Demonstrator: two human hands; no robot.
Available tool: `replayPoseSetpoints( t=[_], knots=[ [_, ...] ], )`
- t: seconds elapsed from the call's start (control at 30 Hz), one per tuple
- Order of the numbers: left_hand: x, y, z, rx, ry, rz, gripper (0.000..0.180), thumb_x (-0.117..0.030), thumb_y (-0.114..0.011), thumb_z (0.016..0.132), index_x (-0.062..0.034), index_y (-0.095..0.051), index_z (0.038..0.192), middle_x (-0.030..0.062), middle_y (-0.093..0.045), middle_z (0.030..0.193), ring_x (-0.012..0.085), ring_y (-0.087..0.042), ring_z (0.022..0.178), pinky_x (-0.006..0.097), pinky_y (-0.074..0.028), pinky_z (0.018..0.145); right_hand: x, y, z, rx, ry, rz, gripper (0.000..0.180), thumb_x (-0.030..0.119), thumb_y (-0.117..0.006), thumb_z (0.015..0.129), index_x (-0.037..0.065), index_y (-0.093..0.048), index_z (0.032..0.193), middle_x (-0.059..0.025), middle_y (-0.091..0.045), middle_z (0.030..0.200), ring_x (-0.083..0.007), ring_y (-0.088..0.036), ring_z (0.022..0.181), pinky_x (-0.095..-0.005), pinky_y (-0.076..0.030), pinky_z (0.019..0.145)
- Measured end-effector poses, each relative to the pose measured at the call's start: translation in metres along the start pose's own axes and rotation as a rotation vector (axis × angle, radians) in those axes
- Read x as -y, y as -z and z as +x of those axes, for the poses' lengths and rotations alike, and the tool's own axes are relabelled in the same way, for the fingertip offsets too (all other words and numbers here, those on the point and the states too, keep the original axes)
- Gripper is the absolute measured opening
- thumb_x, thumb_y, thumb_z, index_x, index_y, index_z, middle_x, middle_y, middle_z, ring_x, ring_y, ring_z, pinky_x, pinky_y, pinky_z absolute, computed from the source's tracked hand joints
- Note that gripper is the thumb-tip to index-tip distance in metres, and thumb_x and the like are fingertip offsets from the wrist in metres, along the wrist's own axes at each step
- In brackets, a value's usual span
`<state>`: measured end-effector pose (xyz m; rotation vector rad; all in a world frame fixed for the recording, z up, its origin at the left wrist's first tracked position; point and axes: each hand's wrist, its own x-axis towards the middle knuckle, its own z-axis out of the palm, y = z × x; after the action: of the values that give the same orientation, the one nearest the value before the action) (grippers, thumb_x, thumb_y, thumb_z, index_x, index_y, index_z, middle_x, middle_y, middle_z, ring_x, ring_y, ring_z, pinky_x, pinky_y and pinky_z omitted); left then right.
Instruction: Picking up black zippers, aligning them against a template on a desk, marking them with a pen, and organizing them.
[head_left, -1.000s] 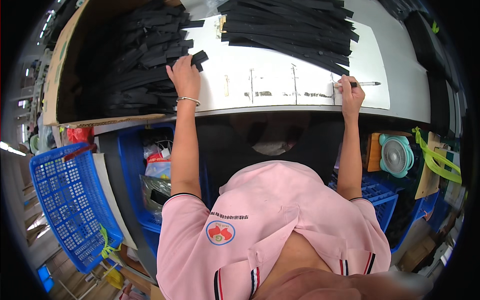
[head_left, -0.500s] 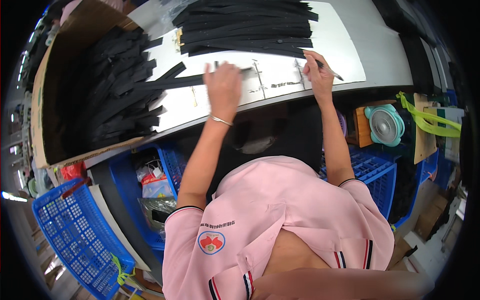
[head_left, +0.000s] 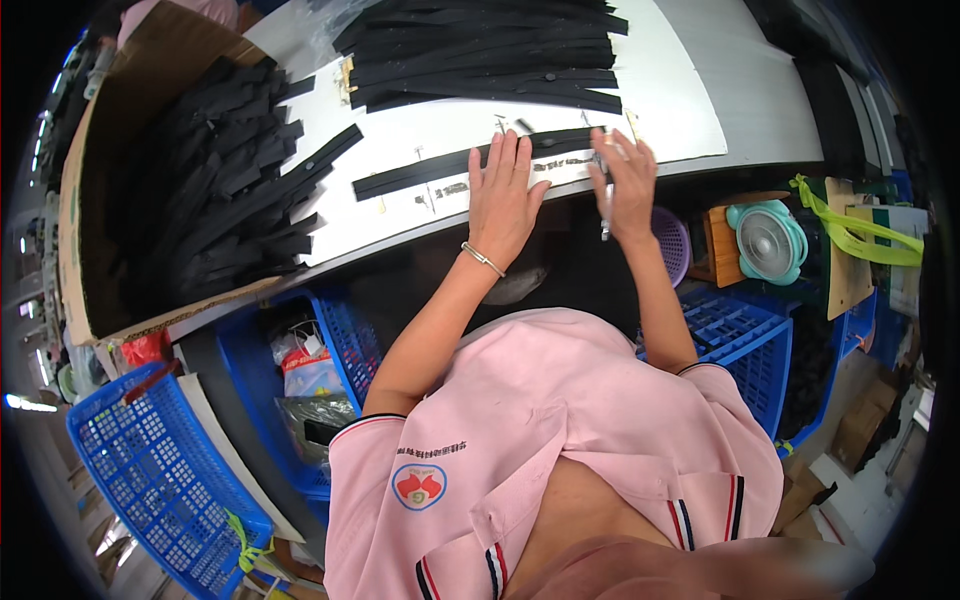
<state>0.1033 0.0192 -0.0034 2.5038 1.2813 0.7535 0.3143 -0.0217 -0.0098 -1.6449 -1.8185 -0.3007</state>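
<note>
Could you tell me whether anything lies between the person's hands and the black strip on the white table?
Nothing visible does: the left hand lies flat on the black strip, and the right hand, holding a pen, rests on its other end.

Blue crate (head_left: pixel 150 480) lower left; cardboard box (head_left: pixel 100 150) holding black strips; small fan (head_left: pixel 768 240) right.

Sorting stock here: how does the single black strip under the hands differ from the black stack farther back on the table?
The single black strip lies alone, flat on the white sheet; the stack is many strips layered together. The left hand and right hand press on the strip; nothing touches the stack. Both are long, narrow and black, lying roughly parallel.
</note>
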Motion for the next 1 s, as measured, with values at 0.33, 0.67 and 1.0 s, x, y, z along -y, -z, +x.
replayPoseSetpoints(
  t=[0.33,0.67,1.0],
  knots=[
    [0.038,0.042,-0.047,-0.037,0.224,0.156,0.068,-0.036,-0.067,0.096,-0.003,-0.044,0.151,0.0155,-0.041,0.16,0.0301,-0.032,0.152,0.064,-0.005,0.12,-0.041,-0.001,-0.014,-0.101,-0.043,-0.067,0.033,0.009,-0.071,0.093,0.009,-0.068,0.126,-0.0016,-0.07,0.126,-0.0198,-0.06,0.123,-0.0435,-0.036,0.114],
    [0.065,0.058,-0.074,-0.176,0.287,0.149,0.074,-0.044,-0.074,0.09,0.0,-0.051,0.144,0.0145,-0.05,0.151,0.0324,-0.037,0.147,0.062,-0.01,0.12,-0.027,0.008,-0.002,-0.055,-0.097,-0.065,0.032,0.006,-0.068,0.094,0.011,-0.069,0.126,-0.0058,-0.07,0.122,-0.0238,-0.061,0.119,-0.0435,-0.039,0.112],
    [0.068,0.055,-0.076,-0.255,0.298,0.094,0.076,-0.041,-0.078,0.086,-0.0048,-0.051,0.147,0.0105,-0.05,0.152,0.0321,-0.037,0.147,0.059,-0.015,0.119,0.101,-0.013,0.061,0.176,-0.183,0.547,0.018,0.017,-0.066,0.098,0.008,-0.075,0.11,-0.0057,-0.073,0.105,-0.0231,-0.063,0.106,-0.0361,-0.043,0.1]
  ],
)
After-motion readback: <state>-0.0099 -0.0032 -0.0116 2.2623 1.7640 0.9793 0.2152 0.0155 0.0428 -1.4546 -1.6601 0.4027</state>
